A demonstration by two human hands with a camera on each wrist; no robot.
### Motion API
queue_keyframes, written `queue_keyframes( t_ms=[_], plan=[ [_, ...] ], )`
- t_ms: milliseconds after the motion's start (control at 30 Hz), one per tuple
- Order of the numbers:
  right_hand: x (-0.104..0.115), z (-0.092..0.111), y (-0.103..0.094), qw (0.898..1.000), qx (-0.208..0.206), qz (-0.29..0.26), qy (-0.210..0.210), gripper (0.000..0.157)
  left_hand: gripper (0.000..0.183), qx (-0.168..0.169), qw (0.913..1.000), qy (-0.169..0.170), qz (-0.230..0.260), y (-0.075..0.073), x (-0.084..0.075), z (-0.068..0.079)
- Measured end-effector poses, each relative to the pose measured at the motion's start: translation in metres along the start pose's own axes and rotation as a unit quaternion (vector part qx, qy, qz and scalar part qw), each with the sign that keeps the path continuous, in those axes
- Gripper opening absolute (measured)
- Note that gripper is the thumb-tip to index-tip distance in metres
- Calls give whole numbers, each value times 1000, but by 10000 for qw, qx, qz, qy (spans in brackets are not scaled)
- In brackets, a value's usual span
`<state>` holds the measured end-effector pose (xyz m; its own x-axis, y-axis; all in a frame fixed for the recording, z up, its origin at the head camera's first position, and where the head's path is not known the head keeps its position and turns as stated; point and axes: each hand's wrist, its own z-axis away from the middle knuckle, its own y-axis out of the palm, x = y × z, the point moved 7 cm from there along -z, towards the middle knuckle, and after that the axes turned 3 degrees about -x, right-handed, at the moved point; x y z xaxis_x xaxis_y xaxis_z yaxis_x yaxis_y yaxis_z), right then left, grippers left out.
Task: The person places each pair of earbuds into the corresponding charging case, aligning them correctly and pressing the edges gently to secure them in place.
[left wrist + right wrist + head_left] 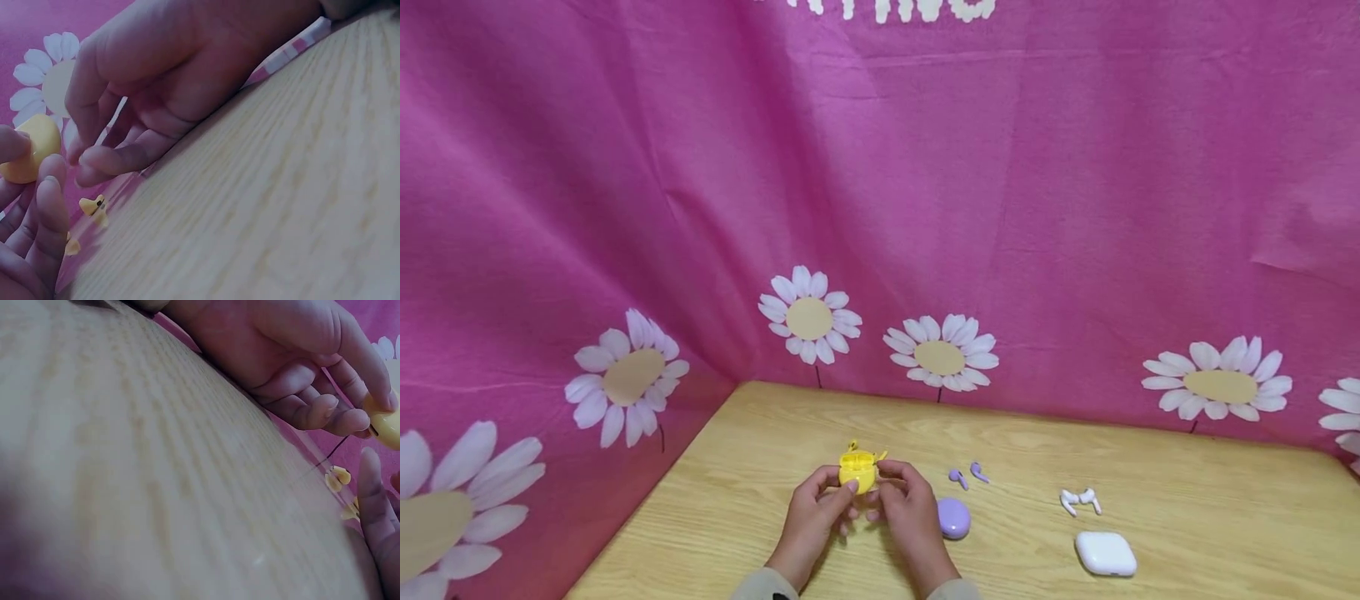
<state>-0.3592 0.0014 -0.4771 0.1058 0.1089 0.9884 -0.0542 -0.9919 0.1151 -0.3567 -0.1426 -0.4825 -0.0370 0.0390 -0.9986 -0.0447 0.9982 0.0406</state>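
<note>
Head view: left hand (808, 518) grips yellow rounded plastic case (866, 479) (opened); right hand (913, 514), loosely bent, sits unloaded alongside; 2 yellow plastic earbuds (89, 207), 12 and 2 o'clock.

You have a pale wooden table (700, 533) before you, its grain running in soft streaks from side to side. Two small yellow earbuds (882, 456) lie near the middle, one a little farther from you. Right of them rest two purple earbuds (958, 478), just apart, with a round, closed purple case (955, 518) nearer you. Farther right, two white earbuds (1068, 502) lie heads together, stems splayed, and nearer you sits a closed, rounded white case (1106, 553).
</note>
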Motion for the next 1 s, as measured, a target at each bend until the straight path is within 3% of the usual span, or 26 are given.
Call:
queue_keyframes(
  t_ms=[233,400,600,767,867,1000],
  plan=[
    [4,-5,2,9983,106,470,-323,39,33,-223,9997,25,-30,-1,-2,-6],
    [7,-12,1,9932,-156,993,-587,32,33,-257,9997,14,5,-1,0,-13],
    [12,-20,2,9665,-536,2214,-1179,28,33,-457,9989,38,42,-3,-1,-19],
    [14,-20,8,9476,-198,2801,-1523,29,34,-528,9985,-7,133,-3,-2,-18],
    [15,-19,11,9418,14,2932,-1646,26,35,-531,9985,37,138,-3,-4,-18],
    [11,-18,13,9415,137,2963,-1602,24,36,-509,9987,12,94,-5,-3,-15]
  ],
)
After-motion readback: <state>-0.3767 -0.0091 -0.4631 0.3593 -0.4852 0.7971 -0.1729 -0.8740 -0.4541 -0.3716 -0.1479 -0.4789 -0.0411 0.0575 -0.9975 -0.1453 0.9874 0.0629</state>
